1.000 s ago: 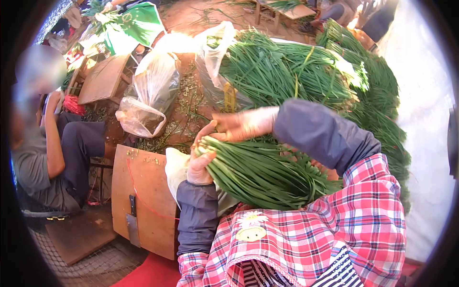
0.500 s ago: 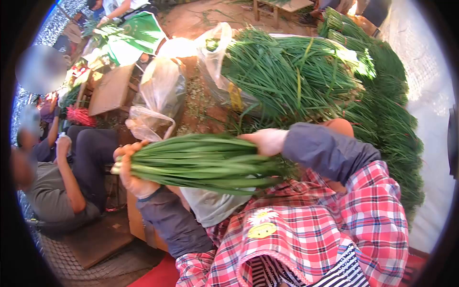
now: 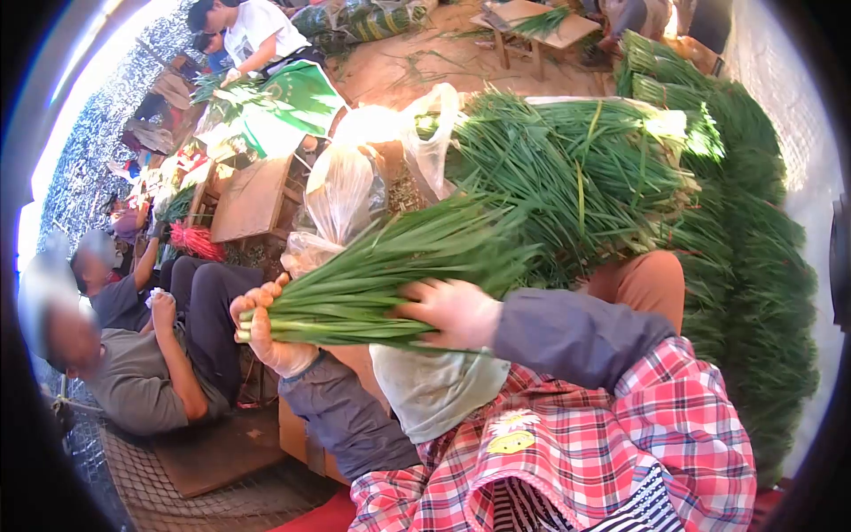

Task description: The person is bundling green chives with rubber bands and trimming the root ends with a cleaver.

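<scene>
A bunch of long green leafy stalks [image 3: 381,266] lies across the middle, its pale ends at the left and its leaves fanned toward the upper right. My left hand [image 3: 270,328] is closed round the pale ends. Over the near side of the leaves, my right hand [image 3: 452,312] touches the bunch, blurred, with its fingers apart. Behind the bunch sits a big pile of similar green stalks [image 3: 567,168], partly in a clear plastic bag [image 3: 432,142].
Rows of tied green bundles [image 3: 753,284] line the right side beside a white sheet [image 3: 798,133]. Seated people [image 3: 160,372] are at the left, near a wooden stool [image 3: 253,197]. Another person [image 3: 257,40] works at the upper left. A small table [image 3: 541,22] stands at the back.
The view has shifted, so the surroundings sit lower and further right. The leaf ends now fan out and point up to the right. My right hand has moved toward the pale ends, its fingers spread.
</scene>
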Available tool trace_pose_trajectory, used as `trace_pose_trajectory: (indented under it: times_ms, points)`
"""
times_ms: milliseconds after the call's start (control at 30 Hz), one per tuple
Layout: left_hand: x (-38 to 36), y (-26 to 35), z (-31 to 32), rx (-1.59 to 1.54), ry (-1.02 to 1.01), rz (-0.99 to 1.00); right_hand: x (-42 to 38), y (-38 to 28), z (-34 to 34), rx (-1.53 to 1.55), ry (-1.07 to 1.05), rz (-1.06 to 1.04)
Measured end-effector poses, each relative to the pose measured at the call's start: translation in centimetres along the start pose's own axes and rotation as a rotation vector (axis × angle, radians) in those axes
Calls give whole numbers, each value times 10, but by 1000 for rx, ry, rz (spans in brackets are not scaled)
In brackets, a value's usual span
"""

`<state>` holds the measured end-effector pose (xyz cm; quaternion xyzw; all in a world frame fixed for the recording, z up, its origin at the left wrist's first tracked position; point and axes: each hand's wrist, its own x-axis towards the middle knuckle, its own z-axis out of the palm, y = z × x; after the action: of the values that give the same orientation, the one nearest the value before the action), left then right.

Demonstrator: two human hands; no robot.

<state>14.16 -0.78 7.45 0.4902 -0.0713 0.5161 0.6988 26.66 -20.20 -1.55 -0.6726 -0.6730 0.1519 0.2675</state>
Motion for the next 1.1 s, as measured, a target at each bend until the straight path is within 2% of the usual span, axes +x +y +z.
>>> trace_pose_trajectory:
  times_ms: [67,100,133,167,200,267,333,400,500,533,567,600,667,700,733,767,800,833,867,900,933,967,1000,1033,1067,1100]
  points:
    - [-2,8,-29,-54,67,31,-50,42,38,-110,-557,372]
    - [-2,15,-39,-82,-45,50,-85,65,43,-204,-820,529]
    - [0,18,-41,-84,-54,64,-124,102,69,-432,-1122,569]
    - [1,23,-42,-83,-61,82,-143,97,21,-202,-1117,701]
    - [1,28,-44,-80,-62,94,-149,90,-13,-105,-925,725]
    - [0,33,-50,-72,-37,117,-154,68,-73,72,-412,852]
    - [0,33,-50,-77,-5,140,-141,73,-106,275,-32,888]
    - [-1,32,-47,-123,-32,152,-129,53,-131,426,249,846]
    - [-4,32,-43,-138,-41,168,-121,1,-156,867,185,558]
    - [-5,32,-41,-130,-39,167,-124,-7,-152,1001,-7,408]
    - [-6,32,-38,-120,-37,165,-119,-28,-153,1016,-246,416]
    - [-6,32,-36,-111,-35,162,-110,-39,-146,873,-490,304]
    - [-4,30,-37,-94,-61,154,-96,-51,-102,946,-810,198]
    - [-3,29,-37,-88,-76,154,-96,-51,-68,1032,-795,148]
    - [-3,28,-32,-60,-42,164,-90,-57,-48,1063,-830,314]
    - [-3,28,-24,-31,-10,173,-82,-57,-27,1136,-786,305]
    - [-3,30,-14,-2,23,186,-73,-63,-15,1096,-600,217]
    - [-4,31,-2,102,2,219,-67,-65,-12,1178,-492,215]
    - [-5,33,13,211,-18,249,-46,-50,29,1601,-489,176]
    - [-8,36,27,323,-37,282,-32,-47,39,1939,-469,107]
    - [-16,37,40,414,-150,306,-17,-44,49,2281,-490,27]
    - [-27,34,54,476,-209,310,-5,-47,30,2335,-440,-121]
    - [-41,32,66,467,-375,268,5,-48,18,2383,-391,-270]
    - [-17,45,61,598,-1105,169,8,-46,16,2364,-151,-186]
    - [-46,42,77,721,-1097,121,8,-44,14,2325,85,-105]
    - [-68,34,84,776,-1098,188,5,-41,16,2324,142,8]
